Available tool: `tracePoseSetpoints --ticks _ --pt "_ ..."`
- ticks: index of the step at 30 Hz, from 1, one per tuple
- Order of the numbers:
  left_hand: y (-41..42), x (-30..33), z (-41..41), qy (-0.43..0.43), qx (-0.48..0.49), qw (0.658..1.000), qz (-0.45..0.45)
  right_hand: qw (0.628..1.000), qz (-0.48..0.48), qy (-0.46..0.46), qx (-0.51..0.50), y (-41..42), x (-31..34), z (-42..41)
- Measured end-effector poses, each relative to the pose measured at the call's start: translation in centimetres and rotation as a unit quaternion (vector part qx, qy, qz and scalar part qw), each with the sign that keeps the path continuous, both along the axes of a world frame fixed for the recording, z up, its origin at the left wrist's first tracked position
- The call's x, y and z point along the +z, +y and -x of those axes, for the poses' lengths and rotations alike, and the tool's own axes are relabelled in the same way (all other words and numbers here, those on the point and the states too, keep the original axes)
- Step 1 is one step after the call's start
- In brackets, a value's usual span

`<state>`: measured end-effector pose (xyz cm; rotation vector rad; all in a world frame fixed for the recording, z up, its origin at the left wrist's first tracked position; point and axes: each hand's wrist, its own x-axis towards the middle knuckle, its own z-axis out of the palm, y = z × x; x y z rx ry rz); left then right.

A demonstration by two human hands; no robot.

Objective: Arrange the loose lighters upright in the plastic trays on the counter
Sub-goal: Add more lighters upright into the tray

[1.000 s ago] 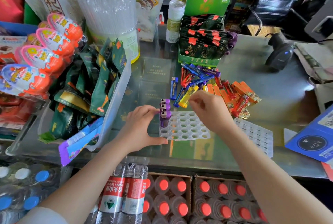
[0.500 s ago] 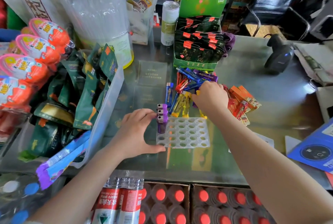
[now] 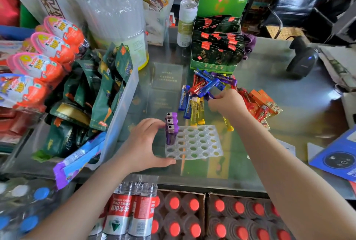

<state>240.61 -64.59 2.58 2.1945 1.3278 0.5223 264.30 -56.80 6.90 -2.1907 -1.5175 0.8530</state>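
A clear plastic tray (image 3: 200, 143) with rows of round holes lies on the glass counter. Three purple lighters (image 3: 171, 127) stand upright in its left column. My left hand (image 3: 146, 143) rests against the tray's left side, thumb under its near corner, fingers by the purple lighters. Behind the tray lies a heap of loose lighters (image 3: 204, 89) in blue, red, yellow and purple. My right hand (image 3: 226, 102) is in that heap, its fingertips pinched on a purple lighter (image 3: 210, 96) lying there. More red and orange lighters (image 3: 260, 106) lie to the right.
A clear bin of green snack packets (image 3: 107, 93) stands left of the tray. A green display box (image 3: 215, 47) sits behind the heap, a barcode scanner (image 3: 302, 58) at the back right, a blue box (image 3: 337, 158) at the right edge. A second tray is mostly hidden behind my right forearm.
My right hand has moved from above the tray back into the lighter heap and closed its fingertips on a purple lighter. My left hand has stayed at the tray.
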Motion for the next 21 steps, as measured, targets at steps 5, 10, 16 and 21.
tracePoseSetpoints --ticks 5,10,16,21 --pt "-0.1 -0.3 -0.4 0.002 -0.007 1.000 -0.012 0.988 -0.104 -0.111 0.018 -1.5 0.2 -0.7" --pt "-0.2 -0.1 -0.9 0.005 -0.013 1.000 -0.016 0.984 -0.121 0.123 0.053 -6.2 1.8 0.0" --pt "-0.3 -0.2 -1.0 0.006 -0.013 1.000 -0.005 0.865 -0.011 0.501 0.039 -9.8 0.5 1.9" --pt "-1.0 -0.4 -0.9 0.000 -0.005 1.000 -0.007 0.907 -0.122 0.399 0.060 -10.4 -1.3 3.6"
